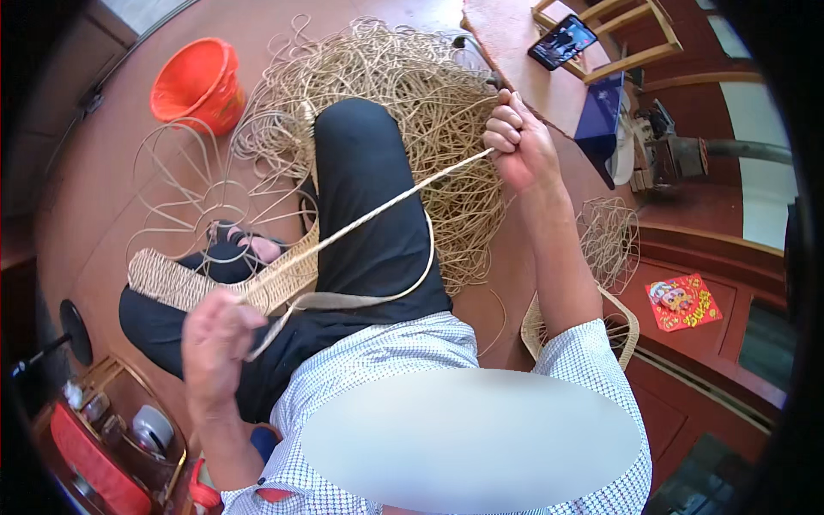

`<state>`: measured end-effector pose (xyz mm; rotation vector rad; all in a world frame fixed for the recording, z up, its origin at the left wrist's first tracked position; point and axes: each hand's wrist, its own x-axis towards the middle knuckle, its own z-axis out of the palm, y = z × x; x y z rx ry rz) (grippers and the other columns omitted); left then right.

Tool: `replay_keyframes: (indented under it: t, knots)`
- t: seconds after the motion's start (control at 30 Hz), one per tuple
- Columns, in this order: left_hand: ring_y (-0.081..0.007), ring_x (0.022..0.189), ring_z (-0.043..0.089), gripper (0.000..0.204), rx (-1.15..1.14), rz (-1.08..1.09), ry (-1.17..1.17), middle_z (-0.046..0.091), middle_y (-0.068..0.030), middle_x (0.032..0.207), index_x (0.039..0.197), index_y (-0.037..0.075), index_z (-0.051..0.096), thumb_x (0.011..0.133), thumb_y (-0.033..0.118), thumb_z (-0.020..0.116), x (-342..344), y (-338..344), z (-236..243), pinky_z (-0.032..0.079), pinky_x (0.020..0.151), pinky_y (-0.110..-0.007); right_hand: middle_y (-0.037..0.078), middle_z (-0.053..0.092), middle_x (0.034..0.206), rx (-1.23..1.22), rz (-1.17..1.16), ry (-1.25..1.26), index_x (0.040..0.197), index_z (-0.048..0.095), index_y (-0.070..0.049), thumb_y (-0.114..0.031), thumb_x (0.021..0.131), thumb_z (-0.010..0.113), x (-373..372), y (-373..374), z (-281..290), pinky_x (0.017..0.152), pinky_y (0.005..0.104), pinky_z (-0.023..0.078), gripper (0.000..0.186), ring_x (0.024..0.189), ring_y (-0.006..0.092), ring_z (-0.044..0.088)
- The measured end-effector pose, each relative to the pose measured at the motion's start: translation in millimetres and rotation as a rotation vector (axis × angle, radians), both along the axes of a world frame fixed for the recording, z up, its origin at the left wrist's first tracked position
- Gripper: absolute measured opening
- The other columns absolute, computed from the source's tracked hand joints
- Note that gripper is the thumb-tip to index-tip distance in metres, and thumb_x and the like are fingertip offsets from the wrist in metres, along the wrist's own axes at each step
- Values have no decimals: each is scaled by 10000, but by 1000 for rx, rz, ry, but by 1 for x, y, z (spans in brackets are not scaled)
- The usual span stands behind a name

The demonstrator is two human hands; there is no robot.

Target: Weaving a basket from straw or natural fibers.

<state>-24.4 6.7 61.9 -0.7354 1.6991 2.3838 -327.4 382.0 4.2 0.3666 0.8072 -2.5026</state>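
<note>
I see the left hand (219,335) blurred above the lap, elbow bent; I can't tell its grip. The woven basket (172,279) lies across the left leg. A pale cord (386,206) stretches straight to the right hand (519,142), raised forward, fingers curled around it. Beyond, tangled cane (446,129) covers reddish floor (90,215). Rightward, a red poster (682,302) bears yellow writing.

Centre: pale tan strand (403,197), black trousers (360,163); upper left: orange bucket (221,107); bottom: white shirt (412,345), small dark pattern.
</note>
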Motion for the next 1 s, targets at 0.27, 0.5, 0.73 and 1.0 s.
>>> replay_keyframes:
  t: [0.27, 0.5, 0.73, 1.0]
  knots:
    - [-4, 580, 303, 259, -118, 270, 194, 429, 66, 830, 1092, 83, 551, 1094, 327, 638, 150, -188, 19, 202, 470, -193, -76, 376, 673, 115, -129, -146, 1084, 602, -69, -282, 1169, 445, -46, 22, -51, 454, 242, 242, 278, 535, 62, 294]
    - [-79, 709, 514, 475, -576, 1038, -210, 641, -28, 1061, 1462, 100, 574, 1076, 373, 623, 371, -411, 16, 382, 585, -236, -82, 376, 658, 171, -83, -217, 1088, 560, -76, -294, 1173, 433, -54, 15, -57, 439, 237, 228, 265, 506, 56, 275]
    - [-321, 1517, 437, 628, -849, 933, -480, 422, -135, 1684, 1629, 73, 435, 1111, 427, 466, 365, -433, 40, 268, 1279, -434, -85, 375, 650, 114, -125, -281, 1111, 557, -63, -294, 1175, 421, -59, 22, -58, 432, 247, 216, 276, 505, 54, 272]
    - [-275, 1403, 551, 503, -1108, 371, -47, 597, -181, 1491, 1491, -40, 560, 1150, 285, 384, 114, -220, 47, 400, 1197, -388, -31, 543, 761, 185, 359, 453, 1207, 640, -57, -287, 1165, 454, 66, -106, 61, 530, 228, 371, 299, 612, 73, 465]
